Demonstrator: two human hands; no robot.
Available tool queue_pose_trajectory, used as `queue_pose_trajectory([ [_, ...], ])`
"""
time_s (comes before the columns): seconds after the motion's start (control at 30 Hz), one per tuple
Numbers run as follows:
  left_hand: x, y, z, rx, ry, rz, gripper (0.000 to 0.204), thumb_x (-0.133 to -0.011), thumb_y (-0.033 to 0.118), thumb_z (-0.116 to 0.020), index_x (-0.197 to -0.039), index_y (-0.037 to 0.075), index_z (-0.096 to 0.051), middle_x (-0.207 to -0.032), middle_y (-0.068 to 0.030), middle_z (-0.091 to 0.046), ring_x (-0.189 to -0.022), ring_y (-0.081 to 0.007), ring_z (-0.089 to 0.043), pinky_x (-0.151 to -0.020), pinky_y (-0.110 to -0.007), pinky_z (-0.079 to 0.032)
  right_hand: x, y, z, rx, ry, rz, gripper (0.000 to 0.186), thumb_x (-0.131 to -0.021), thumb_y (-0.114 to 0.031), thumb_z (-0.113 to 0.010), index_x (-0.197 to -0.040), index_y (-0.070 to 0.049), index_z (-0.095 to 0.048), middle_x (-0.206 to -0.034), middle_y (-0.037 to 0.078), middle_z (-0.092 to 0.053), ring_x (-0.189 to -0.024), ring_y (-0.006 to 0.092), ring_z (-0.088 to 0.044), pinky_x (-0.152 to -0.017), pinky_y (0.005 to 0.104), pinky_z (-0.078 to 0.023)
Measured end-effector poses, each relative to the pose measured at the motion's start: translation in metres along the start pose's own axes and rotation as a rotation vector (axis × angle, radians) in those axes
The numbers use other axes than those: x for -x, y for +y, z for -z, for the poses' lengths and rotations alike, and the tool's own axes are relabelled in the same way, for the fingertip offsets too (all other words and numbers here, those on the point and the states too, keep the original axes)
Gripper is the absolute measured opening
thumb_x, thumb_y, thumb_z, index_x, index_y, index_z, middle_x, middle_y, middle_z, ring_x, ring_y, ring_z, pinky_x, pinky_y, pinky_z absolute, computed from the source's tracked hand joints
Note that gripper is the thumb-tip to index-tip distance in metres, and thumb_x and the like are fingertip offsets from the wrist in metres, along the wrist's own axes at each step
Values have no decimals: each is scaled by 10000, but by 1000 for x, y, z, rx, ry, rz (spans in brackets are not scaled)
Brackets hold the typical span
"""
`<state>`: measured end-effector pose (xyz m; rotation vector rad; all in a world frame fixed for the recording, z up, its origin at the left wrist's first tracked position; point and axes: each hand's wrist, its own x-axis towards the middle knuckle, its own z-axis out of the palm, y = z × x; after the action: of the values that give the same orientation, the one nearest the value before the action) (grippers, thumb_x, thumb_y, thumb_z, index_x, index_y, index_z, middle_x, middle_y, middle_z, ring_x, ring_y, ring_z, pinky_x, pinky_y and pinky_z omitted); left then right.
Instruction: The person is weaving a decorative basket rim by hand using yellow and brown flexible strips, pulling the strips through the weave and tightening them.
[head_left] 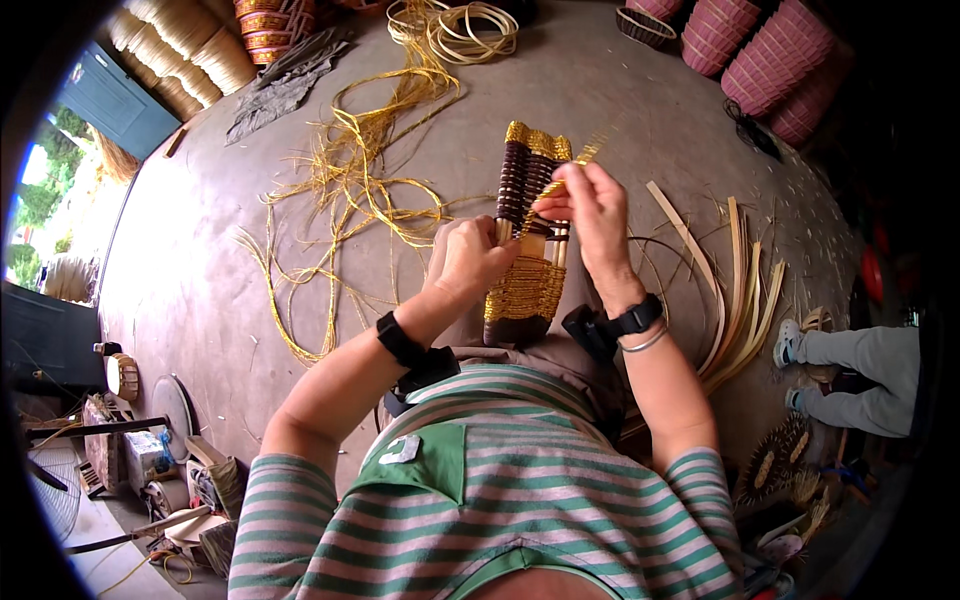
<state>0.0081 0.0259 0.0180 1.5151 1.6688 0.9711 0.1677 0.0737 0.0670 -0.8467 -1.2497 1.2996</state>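
A narrow woven piece (522, 295) with gold bands at both ends, dark brown wrapping on pale slats and a dark base rests upright over my lap. My left hand (468, 258) is closed on its left side near the middle, thumb by the gold section. My right hand (590, 215), at the piece's upper right, pinches a flat gold strand (552, 188) that runs down toward my left thumb and sticks up past my fingers. Some of the slats behind both hands are hidden.
Loose gold cords (350, 200) and pale coils (465, 30) lie on the floor (220, 300). Pale strips (740, 290) curve at right, beside a person's grey-trousered legs (860, 350). Stacked pink baskets (760, 70) stand back right; tools and clutter (150, 480) fill the lower left, below an open doorway (45, 190).
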Motion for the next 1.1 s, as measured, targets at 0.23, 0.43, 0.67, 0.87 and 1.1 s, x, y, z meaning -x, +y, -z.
queue_pose_trajectory([
  [0.23, 13, 1, -12, -172, 349, -137, 278, -684, 212, -648, -714, -57, -582, -609, -217, -579, -578, -332, -610, -544, -388, -462, -2, -13, -38, 454, -237, 317, 206, -919, -99, -515, -754, 24, -519, -604, 112, -574, -542, 222, -637, -477, 295, -485],
  [0.43, 23, 6, 10, -108, 369, -208, 336, -692, 254, -701, -652, -38, -541, -549, -157, -538, -479, -216, -505, -500, -359, -413, -4, -11, -56, 511, -386, 610, 148, -837, -18, -539, -710, 38, -488, -628, 240, -526, -610, 419, -547, -521, 434, -416],
  [0.67, 30, -8, 20, -44, 328, -96, 278, -693, 208, -697, -686, -30, -553, -548, -23, -499, -517, -81, -439, -474, -298, -376, -5, 14, -53, 777, -537, 558, 130, -820, -38, -546, -714, 34, -564, -631, 199, -570, -579, 368, -582, -542, 410, -463],
  [0.87, 33, -9, 18, 348, 288, 73, 163, -700, 117, -637, -676, -22, -555, -588, 20, -495, -545, -60, -435, -469, -247, -347, -7, -8, -46, 324, -359, 375, 163, -895, -83, -532, -778, 21, -575, -647, 105, -603, -553, 184, -592, -515, 307, -467],
  [1.1, 32, -26, 17, 228, 264, 171, 204, -683, 145, -651, -629, -25, -550, -525, 2, -475, -515, -69, -426, -432, -286, -337, -1, 5, -41, 311, -591, 63, 172, -937, -141, -524, -843, -5, -572, -748, 6, -598, -661, 60, -552, -584, 228, -470],
])
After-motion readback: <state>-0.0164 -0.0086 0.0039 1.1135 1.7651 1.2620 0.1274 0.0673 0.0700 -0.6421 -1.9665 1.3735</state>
